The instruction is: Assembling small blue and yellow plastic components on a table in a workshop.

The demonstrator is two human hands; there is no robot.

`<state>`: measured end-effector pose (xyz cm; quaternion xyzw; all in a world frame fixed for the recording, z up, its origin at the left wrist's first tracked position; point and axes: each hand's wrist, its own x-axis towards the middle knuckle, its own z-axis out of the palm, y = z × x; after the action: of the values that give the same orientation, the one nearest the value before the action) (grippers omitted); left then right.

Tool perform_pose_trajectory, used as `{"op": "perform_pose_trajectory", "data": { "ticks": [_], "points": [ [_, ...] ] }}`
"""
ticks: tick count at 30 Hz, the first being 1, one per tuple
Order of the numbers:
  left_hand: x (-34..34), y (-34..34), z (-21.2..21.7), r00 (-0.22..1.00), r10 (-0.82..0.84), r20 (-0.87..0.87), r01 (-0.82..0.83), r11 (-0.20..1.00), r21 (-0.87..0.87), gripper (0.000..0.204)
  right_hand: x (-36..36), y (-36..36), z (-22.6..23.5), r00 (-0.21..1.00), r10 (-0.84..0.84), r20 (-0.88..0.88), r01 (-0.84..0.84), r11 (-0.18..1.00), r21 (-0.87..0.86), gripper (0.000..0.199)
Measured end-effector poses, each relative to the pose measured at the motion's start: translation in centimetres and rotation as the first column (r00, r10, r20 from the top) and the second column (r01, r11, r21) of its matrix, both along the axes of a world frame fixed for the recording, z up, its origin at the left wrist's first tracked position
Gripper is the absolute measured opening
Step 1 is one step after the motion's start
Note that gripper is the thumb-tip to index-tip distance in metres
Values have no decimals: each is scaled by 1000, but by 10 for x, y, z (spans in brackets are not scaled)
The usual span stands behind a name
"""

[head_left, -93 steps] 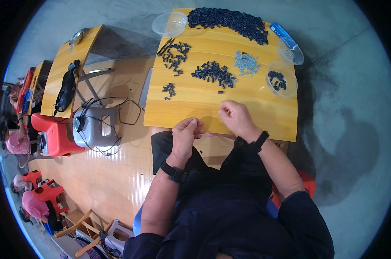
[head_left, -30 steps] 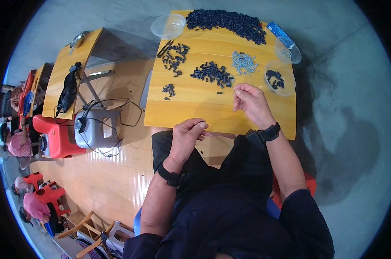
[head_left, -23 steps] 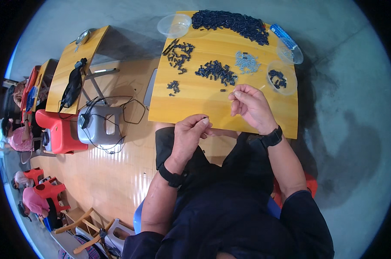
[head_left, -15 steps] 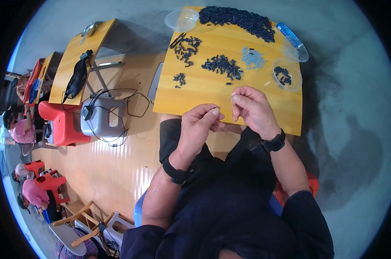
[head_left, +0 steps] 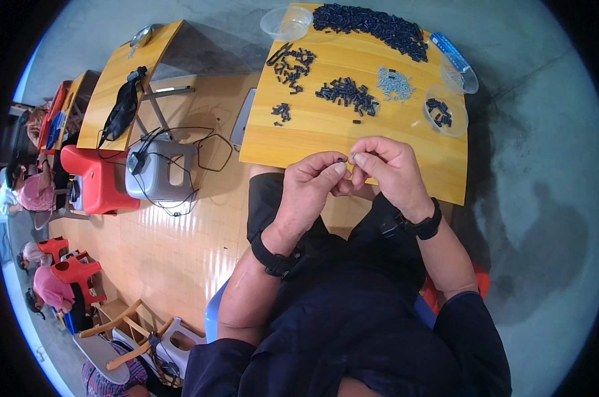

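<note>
My left hand (head_left: 311, 180) pinches a small black cylindrical piece (head_left: 341, 160) between thumb and forefinger, over the table's near edge. Right beside it, my right hand (head_left: 391, 171) is closed in a pinch, its fingertips almost meeting the left ones. Whatever the right fingers hold is too small to make out. Beyond the hands lie a pile of small black cylinders (head_left: 347, 95), one stray black cylinder (head_left: 357, 122) and a heap of small silvery pieces (head_left: 395, 85). A clear bowl (head_left: 459, 126) at the right holds several black cylinders.
A large black heap (head_left: 372, 28) covers the table's far edge, beside a clear bowl (head_left: 286, 25). Tweezers (head_left: 279, 54) and scattered black pieces (head_left: 293, 69) lie at the left. A blue box (head_left: 449, 51) rests over another clear bowl (head_left: 468, 81). A grey stool (head_left: 155, 182) with cables stands left.
My hands have come together; their fingertips, apart before, now nearly touch. The black piece in my left fingers shows more plainly. The whole view has shifted slightly.
</note>
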<state>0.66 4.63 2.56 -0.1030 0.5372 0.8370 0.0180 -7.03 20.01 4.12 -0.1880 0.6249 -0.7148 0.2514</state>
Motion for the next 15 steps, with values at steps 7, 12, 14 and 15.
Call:
{"op": "perform_pose_trajectory", "data": {
  "ticks": [7,12,14,15],
  "points": [
    [1,4,9,1000,3,3,-3,999,53,14,6,-2,4,995,6,-103,-4,1000,22,7],
    [2,3,8,999,43,30,-48,983,177,14,10,-7,5,987,5,-163,-2,1000,14,6],
    [1,2,9,1000,7,1,-7,989,146,14,11,-8,7,983,10,-181,-6,1000,25,6],
    [1,1,9,1000,7,0,-7,989,146,14,11,-7,8,980,15,-199,-9,999,35,6]
  ]
}}
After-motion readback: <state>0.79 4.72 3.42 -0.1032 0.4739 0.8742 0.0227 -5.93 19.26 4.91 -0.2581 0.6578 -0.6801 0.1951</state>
